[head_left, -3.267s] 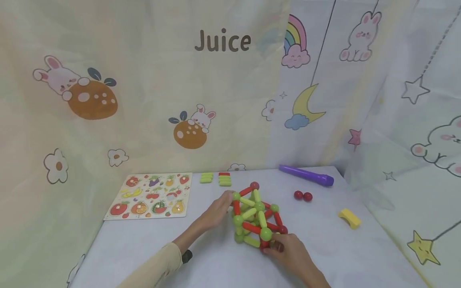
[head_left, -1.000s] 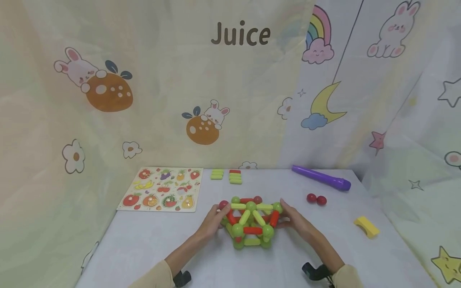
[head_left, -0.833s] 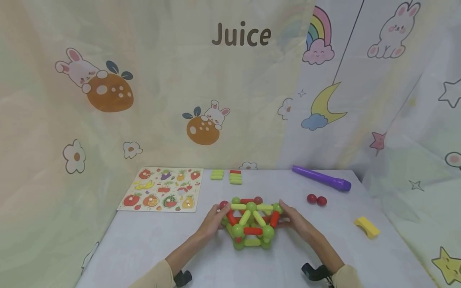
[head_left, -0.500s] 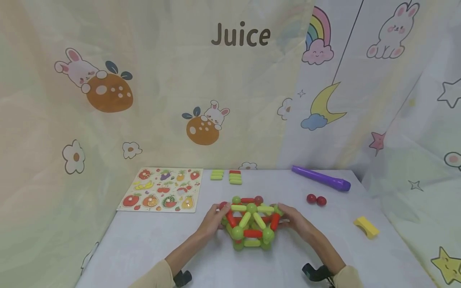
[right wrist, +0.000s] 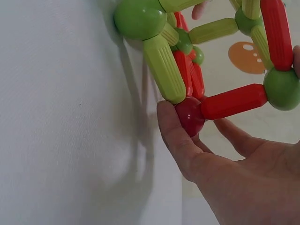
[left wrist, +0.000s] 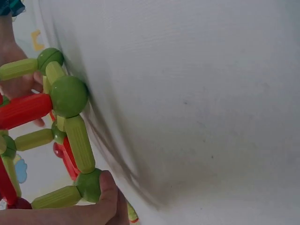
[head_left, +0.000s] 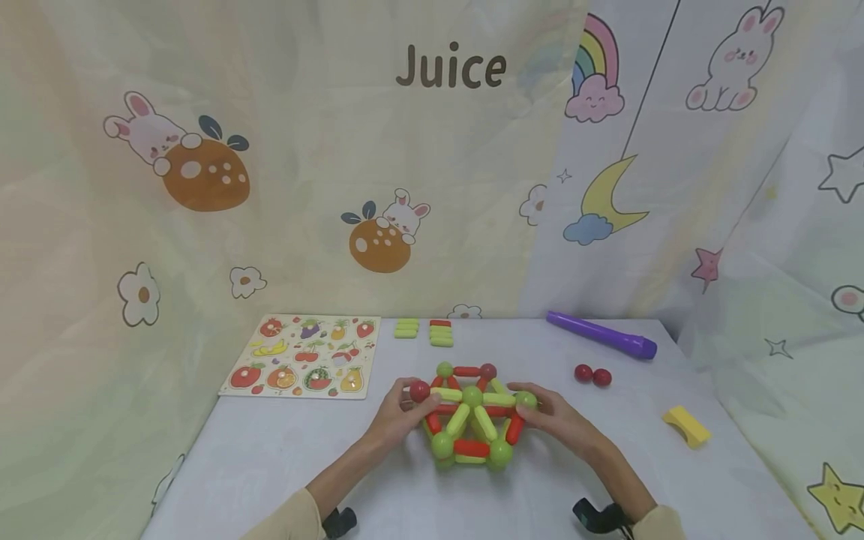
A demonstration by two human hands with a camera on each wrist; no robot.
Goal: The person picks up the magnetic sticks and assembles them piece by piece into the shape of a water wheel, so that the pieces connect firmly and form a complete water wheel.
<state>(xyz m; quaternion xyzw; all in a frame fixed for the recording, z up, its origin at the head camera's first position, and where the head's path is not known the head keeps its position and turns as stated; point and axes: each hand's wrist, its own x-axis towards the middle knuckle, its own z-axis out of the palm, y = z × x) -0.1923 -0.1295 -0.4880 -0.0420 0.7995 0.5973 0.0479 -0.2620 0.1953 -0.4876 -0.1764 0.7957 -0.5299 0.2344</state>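
Observation:
A frame of red and light-green rods joined by green and red balls stands in the middle of the white table. My left hand grips its left side, with the thumb up by a red ball. In the left wrist view the thumb presses a green ball. My right hand grips the right side at a green ball. In the right wrist view the thumb and the fingers behind it pinch a dark red ball.
A fruit puzzle board lies at the back left. Two small stacks of spare rods sit behind the frame. A purple tube, two red balls and a yellow curved block lie to the right. Printed curtains close off the back.
Both hands have closed in on the frame and tipped it toward me, so its top face shows more. The other objects have not moved.

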